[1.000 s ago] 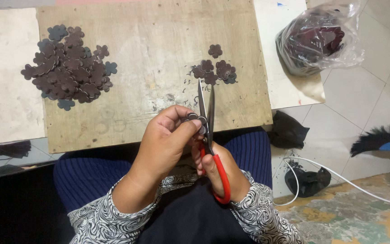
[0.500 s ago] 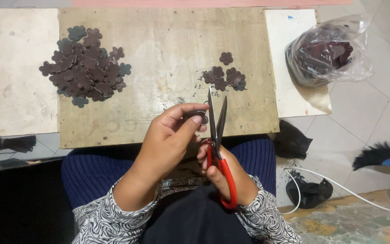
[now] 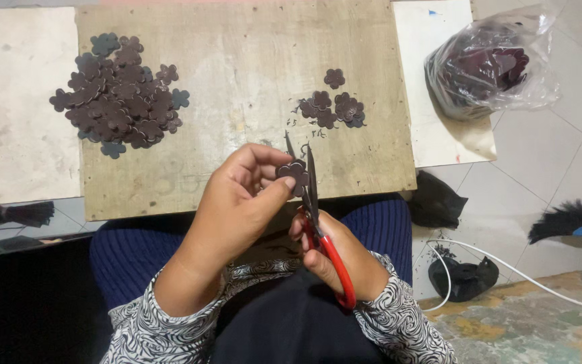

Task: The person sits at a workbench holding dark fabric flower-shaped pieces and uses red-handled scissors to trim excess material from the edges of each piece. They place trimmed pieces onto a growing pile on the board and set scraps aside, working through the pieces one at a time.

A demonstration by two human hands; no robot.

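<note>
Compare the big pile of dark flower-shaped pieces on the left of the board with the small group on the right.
The big pile holds dozens of pieces, heaped and overlapping; the small group holds only a handful, lying nearly flat. The big pile lies far from the hands; the small group lies just beyond the scissors, with tiny dark scraps beside it. Both are dark brown flower shapes on the wooden board.

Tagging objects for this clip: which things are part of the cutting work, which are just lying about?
In use: left hand, flower piece, right hand, scissors, big pile, small pile, board.
Lying about: bag, cable, brush, black cloth.
</note>
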